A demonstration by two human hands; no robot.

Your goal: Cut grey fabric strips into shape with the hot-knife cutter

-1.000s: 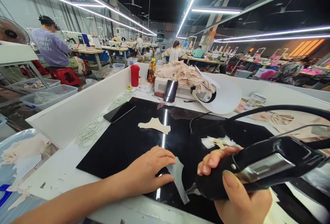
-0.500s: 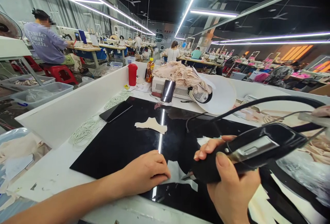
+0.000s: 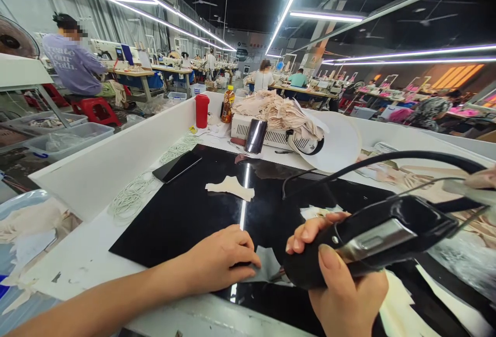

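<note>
I see grey piece [image 3: 267, 263] on glossy black board [image 3: 182, 223], just right of my left hand [image 3: 222, 257], touching its fingertips; can't tell if they pinch. My right hand [image 3: 344, 301] clamped round black tool [image 3: 422, 223], metal tip [image 3: 278, 275] at piece's right side. Cream piece [image 3: 230, 187] lies beyond left hand.

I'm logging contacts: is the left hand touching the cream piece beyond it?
Apart: the head view shows a strip of glossy black board between the left hand and the cream piece.

Left fingers [image 3: 250, 257] touch a grey piece [image 3: 268, 264]; right fingers [image 3: 312, 227] grip a black handheld tool [image 3: 374, 245].
</note>
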